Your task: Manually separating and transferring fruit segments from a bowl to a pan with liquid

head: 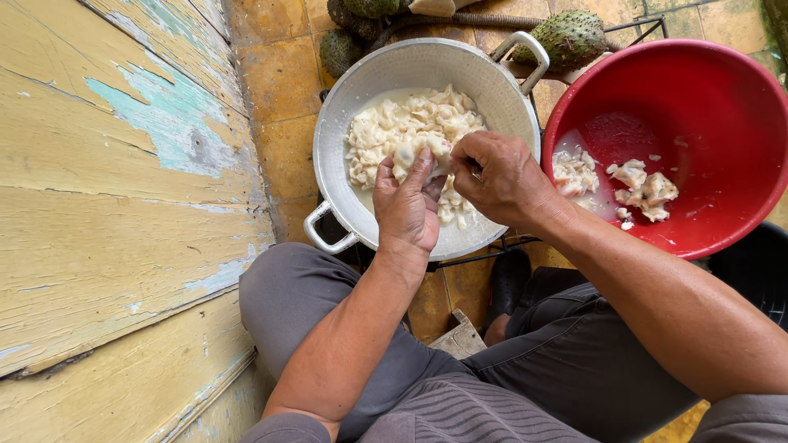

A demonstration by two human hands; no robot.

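Note:
My left hand (406, 209) holds a lump of white fruit pulp (414, 152) over a metal two-handled pot (336, 123). My right hand (505, 176) pinches the same lump from the right, fingers curled on it. The pot holds a heap of white pulp pieces (394, 123) in milky liquid. To the right sits a red plastic basin (706, 98) with a few pulp scraps (644, 189) and some liquid at its bottom.
Several green spiky fruits (570, 37) lie beyond the pot on the yellow tiled floor (279, 82). A peeling yellow wooden wall (107, 205) runs along the left. My knees in grey trousers (287, 303) are below, and a black container (755, 267) stands at the right.

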